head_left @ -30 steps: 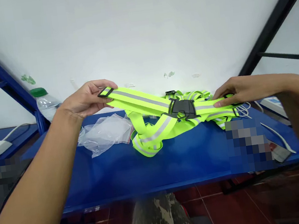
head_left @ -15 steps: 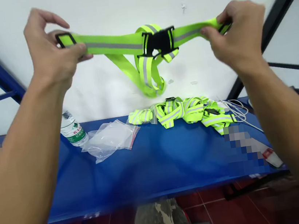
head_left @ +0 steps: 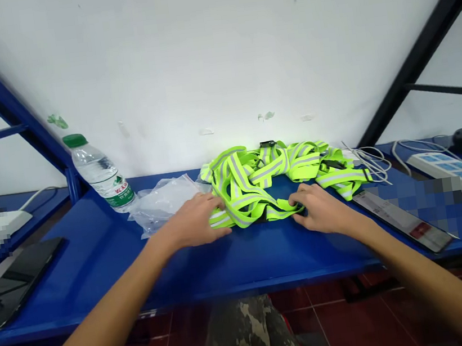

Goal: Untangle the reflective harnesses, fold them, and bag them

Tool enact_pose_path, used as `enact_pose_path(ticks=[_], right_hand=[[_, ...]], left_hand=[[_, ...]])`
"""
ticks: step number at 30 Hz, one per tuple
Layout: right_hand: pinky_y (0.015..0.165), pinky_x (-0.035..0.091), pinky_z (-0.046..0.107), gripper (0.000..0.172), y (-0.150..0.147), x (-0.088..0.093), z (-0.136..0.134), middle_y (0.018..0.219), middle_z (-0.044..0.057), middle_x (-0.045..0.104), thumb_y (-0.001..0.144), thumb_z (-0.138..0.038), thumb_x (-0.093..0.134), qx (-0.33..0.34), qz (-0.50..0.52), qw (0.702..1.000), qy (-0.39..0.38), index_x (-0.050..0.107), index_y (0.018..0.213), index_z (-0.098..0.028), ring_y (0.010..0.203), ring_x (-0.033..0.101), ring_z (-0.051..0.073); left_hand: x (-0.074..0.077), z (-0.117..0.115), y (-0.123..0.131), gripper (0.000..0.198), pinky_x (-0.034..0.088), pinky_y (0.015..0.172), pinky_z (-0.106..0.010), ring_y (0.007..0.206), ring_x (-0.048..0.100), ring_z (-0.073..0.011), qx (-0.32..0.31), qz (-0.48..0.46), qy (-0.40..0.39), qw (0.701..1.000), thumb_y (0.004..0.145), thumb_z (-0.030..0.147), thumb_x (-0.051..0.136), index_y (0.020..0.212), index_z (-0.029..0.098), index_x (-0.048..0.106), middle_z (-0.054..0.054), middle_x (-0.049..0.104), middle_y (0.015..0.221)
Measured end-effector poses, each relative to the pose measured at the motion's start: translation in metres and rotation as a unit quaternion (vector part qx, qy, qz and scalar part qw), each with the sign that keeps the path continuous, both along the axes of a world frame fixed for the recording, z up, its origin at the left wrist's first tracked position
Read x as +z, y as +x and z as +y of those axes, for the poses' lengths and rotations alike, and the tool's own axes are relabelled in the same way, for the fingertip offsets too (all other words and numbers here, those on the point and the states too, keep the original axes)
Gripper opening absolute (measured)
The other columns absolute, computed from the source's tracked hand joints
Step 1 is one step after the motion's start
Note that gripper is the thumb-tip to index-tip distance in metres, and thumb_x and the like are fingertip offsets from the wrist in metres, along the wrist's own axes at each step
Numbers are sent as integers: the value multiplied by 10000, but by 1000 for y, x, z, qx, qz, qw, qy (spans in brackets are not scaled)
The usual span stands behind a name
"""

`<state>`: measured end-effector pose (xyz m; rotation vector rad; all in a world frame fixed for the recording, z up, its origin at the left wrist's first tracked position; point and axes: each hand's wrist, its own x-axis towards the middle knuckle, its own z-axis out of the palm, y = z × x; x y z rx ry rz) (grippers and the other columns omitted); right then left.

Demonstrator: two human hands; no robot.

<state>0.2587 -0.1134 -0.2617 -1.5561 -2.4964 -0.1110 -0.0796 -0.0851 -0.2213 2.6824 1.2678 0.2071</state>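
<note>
A neon yellow-green reflective strap (head_left: 239, 186) with grey stripes lies loosely looped on the blue tabletop (head_left: 267, 256). My left hand (head_left: 199, 221) is at its left end, thumb and fingers on either side of the webbing. At the other end, my right hand (head_left: 316, 208) has its fingers closed around the strap, near a dark fitting. Just behind lie more bundled reflective straps (head_left: 304, 163) with black buckles, against the wall. Clear zip bags (head_left: 162, 202) are beside my left hand, partly covered by it.
A water bottle (head_left: 101, 173) with a green cap leans at the back left. One phone (head_left: 403, 221) lies to the right, another dark phone (head_left: 19, 283) far left. White cables (head_left: 372, 163) and a power strip (head_left: 461, 174) are on the right. Slanted metal posts flank the table.
Both hands have come down from shoulder-wide in the air to the tabletop and closer together. The strap, stretched between them before, now rests in loops on the table. The view has tilted slightly.
</note>
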Motion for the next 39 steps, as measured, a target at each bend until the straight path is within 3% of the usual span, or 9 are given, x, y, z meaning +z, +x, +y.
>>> enact_pose_path(ticks=[6, 10, 14, 17, 21, 26, 31, 36, 39], right_hand=[[759, 335, 346, 120, 0, 1, -4, 883, 66, 681, 897, -304, 625, 32, -21, 999, 14, 658, 895, -188, 880, 544, 233], [739, 302, 358, 134, 6, 0, -11, 926, 53, 709, 922, -252, 592, 42, -38, 998, 36, 677, 833, -200, 878, 513, 233], [751, 315, 357, 138, 12, 2, -14, 830, 55, 689, 865, -308, 676, 13, -27, 999, 32, 640, 801, -192, 891, 534, 245], [783, 342, 373, 325, 10, 7, -14, 826, 66, 666, 795, -484, 730, -13, -2, 998, 58, 593, 839, -193, 885, 557, 259], [867, 374, 422, 466, -6, 12, -12, 1054, 123, 676, 798, -610, 673, 18, 43, 994, 100, 589, 994, -195, 1017, 564, 310], [917, 403, 398, 395, -35, 6, 8, 1300, 127, 624, 974, -375, 487, 82, 106, 990, 37, 512, 1324, -192, 1208, 538, 288], [792, 385, 352, 237, -45, 7, 29, 1039, 95, 722, 901, -140, 466, 21, 75, 996, 45, 673, 1011, -175, 978, 643, 255], [767, 408, 348, 165, -29, 7, 27, 923, 90, 693, 837, -151, 499, -21, 120, 980, 159, 652, 896, -169, 882, 620, 250], [804, 428, 363, 177, -23, 2, 24, 967, 103, 685, 843, -141, 494, 2, 102, 983, 152, 654, 913, -168, 920, 608, 258]], left_hand=[[-17, -4, 58, 426, 446, 990, -480, 1154, 529, -325, -16, -66, 145, 987, 833, 483, 641, 1106, 166, 563, -150, 594, 1204], [-29, 6, 57, 242, 400, 1078, -465, 1243, 494, -284, -85, -91, 106, 987, 916, 324, 538, 1115, 196, 588, -123, 567, 1274], [-25, 7, 52, 512, 334, 1142, -512, 1380, 377, -311, -67, -106, 62, 990, 839, 300, 628, 1328, 221, 498, -140, 435, 1459], [-18, 3, 56, 396, 272, 1178, -526, 1419, 326, -322, -88, -100, 25, 991, 810, 389, 683, 1152, 217, 582, -127, 404, 1493], [-16, 6, 62, 213, 381, 1095, -464, 1273, 471, -281, -87, -119, 20, 989, 813, 352, 689, 883, 200, 556, -111, 532, 1331], [-21, 14, 66, 90, 453, 898, -376, 968, 546, -226, -81, -104, 104, 986, 826, 186, 551, 769, 199, 482, -72, 602, 952], [-21, 20, 68, 122, 435, 824, -378, 930, 526, -246, -50, -48, 196, 978, 828, 103, 447, 760, 191, 496, -101, 607, 929], [-20, 36, 51, 94, 429, 807, -393, 947, 534, -263, 14, -31, 241, 970, 812, 119, 485, 764, 198, 497, -109, 607, 972], [-26, 44, 41, 93, 429, 802, -399, 942, 532, -267, 45, -40, 244, 968, 866, 204, 495, 773, 202, 488, -109, 598, 976]])
